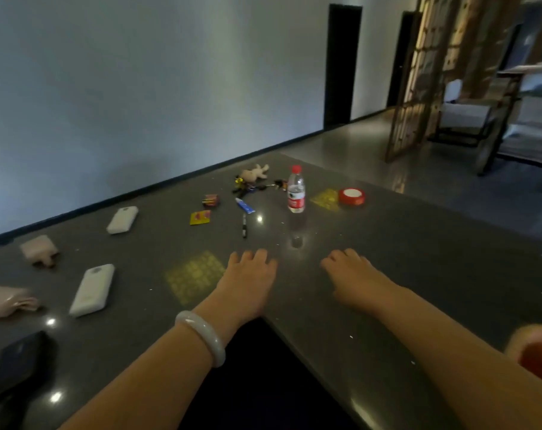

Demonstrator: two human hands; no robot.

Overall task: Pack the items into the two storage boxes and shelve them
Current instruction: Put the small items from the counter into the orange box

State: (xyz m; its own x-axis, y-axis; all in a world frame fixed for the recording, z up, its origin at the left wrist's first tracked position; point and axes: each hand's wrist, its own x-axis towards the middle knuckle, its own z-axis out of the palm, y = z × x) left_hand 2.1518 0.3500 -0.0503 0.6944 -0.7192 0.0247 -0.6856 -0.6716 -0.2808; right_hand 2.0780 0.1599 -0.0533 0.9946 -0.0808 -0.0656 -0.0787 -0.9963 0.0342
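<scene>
Both of your hands lie palm down on the dark tabletop (403, 231), fingers loosely spread and holding nothing: your left hand (248, 280), with a pale bangle (201, 336) on its wrist, and your right hand (353, 271) a little apart from it. No storage box is in view. Ahead of the gap between your hands stands a water bottle (296, 189), upright, with a red cap and red label. Just beyond your left hand lies a black marker (244, 225), and past it a blue-and-white tube (244, 205), a yellow packet (200, 217), a small red pack (211, 200), a bunch of keys (254, 186) and a small plush doll (254, 173). Beyond the bottle on your right side sits a roll of red tape (351, 196). Well to the left of your left hand lie two white power banks (92, 290) (123, 220), two pinkish cloth bundles (10, 301) (40, 250) and a dark flat wallet (18, 364); what the bundles are cannot be told.
</scene>
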